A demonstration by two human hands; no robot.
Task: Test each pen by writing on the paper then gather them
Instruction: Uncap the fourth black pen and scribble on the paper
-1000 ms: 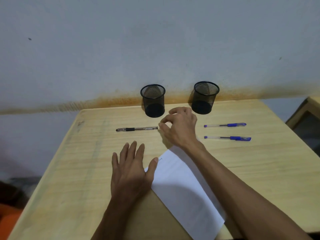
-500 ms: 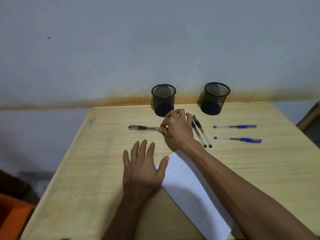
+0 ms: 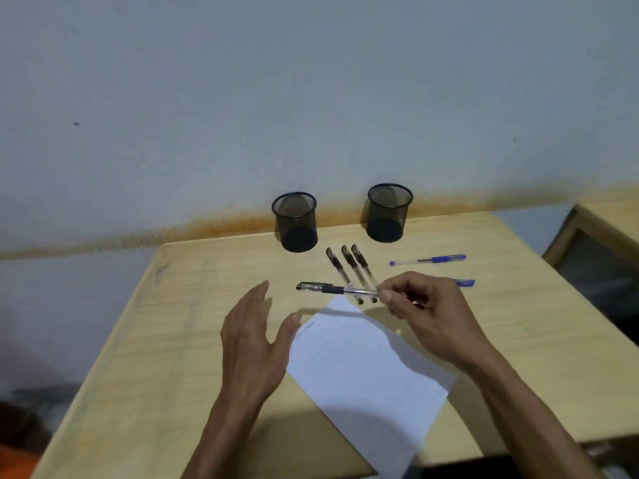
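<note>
Since half a second ago, when it lay flat on the tabletop (image 3: 166,340), the black pen (image 3: 332,289) has come up: the right hand (image 3: 428,316) now pinches its clear end between thumb and forefinger fingers (image 3: 389,299) at mid-frame, cap end pointing left. Nearest the camera, the white paper (image 3: 366,371) sits angled across the lower centre with a few faint scribbles near its top corner. The left hand (image 3: 252,344) hovers open just left of that corner, fingers straight, holding nothing, no longer pressed flat. So I'd guess this pen is about to get uncapped and tested. Behind it three black pens (image 3: 351,267) lie side by side. Two blue pens (image 3: 428,260) sit to the right, one mostly hidden by the right hand. Furthest back, two mesh pen cups (image 3: 295,221) stand by the wall.
</note>
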